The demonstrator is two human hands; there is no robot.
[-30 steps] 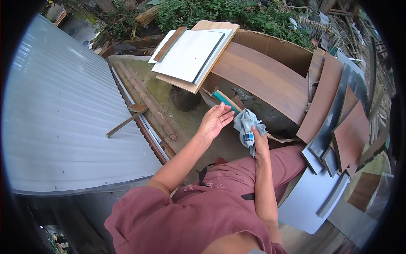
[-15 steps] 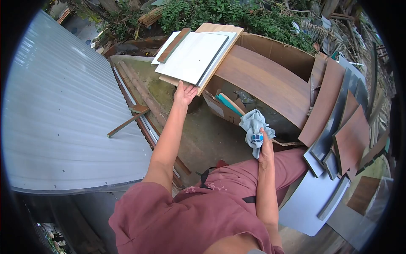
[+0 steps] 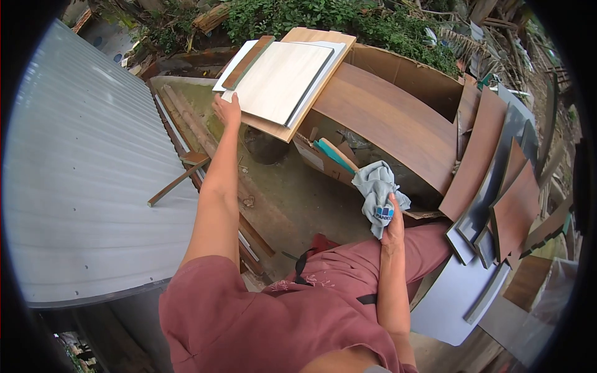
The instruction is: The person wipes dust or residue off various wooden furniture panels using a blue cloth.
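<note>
My left hand (image 3: 228,110) is at the near left corner of a stack of boards, its fingers bent round the edge of a pale board (image 3: 281,81). A narrow brown strip (image 3: 249,62) lies along the left side of that board. Beneath are white sheets and a larger light wooden board (image 3: 349,45). My right hand (image 3: 393,229) grips a crumpled grey-blue cloth (image 3: 375,186) with a printed label, above my thigh. The stack rests at the left end of a long brown panel (image 3: 385,118).
An open cardboard box (image 3: 429,93) sits under the brown panel, with a teal piece (image 3: 334,155) sticking out. Curved brown and grey boards (image 3: 476,149) lean at the right. Corrugated metal sheeting (image 3: 93,174) spans the left. Plants (image 3: 298,18) grow behind.
My left hand has moved left along the stack's near edge to its corner. The top board now looks cream instead of white. My right hand still holds the cloth, slightly lower.
</note>
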